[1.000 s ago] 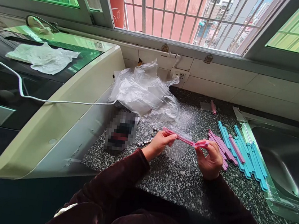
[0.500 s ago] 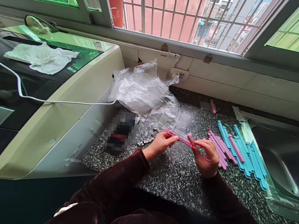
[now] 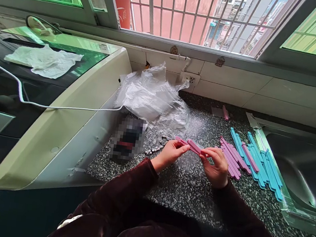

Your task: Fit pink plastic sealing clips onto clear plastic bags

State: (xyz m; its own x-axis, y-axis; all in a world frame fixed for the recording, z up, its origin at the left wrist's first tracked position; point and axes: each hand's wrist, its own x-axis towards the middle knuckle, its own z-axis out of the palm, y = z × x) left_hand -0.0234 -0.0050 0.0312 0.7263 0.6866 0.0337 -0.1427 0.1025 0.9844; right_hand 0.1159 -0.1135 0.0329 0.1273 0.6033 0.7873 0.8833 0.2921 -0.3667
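Note:
Both my hands are over the counter with a slim pink plastic stick (image 3: 195,147) that looks like a bag clip. My left hand (image 3: 170,154) pinches its left end between thumb and fingers. At the other end, my right hand (image 3: 215,164) grips it with thumb and fingertips. Two pink lengths lie nearly in line along it; whether they are fully closed together I cannot tell. Clear plastic film (image 3: 186,161) shows below and behind the stick. Just right of my right hand lie several pink sticks (image 3: 231,158) and several blue sticks (image 3: 264,166) of the same kind.
A heap of clear plastic bags (image 3: 155,95) lies near the wall. A blurred dark object (image 3: 127,139) and small beads (image 3: 154,149) are to the left. The sink (image 3: 299,159) is on the right, a washing machine (image 3: 86,117) on the left. A lone pink stick (image 3: 225,113) lies farther back.
The pink piece at my right fingertips, upright and angled before, now lies down along the stick. My right hand has shifted slightly left; my left hand has hardly moved.

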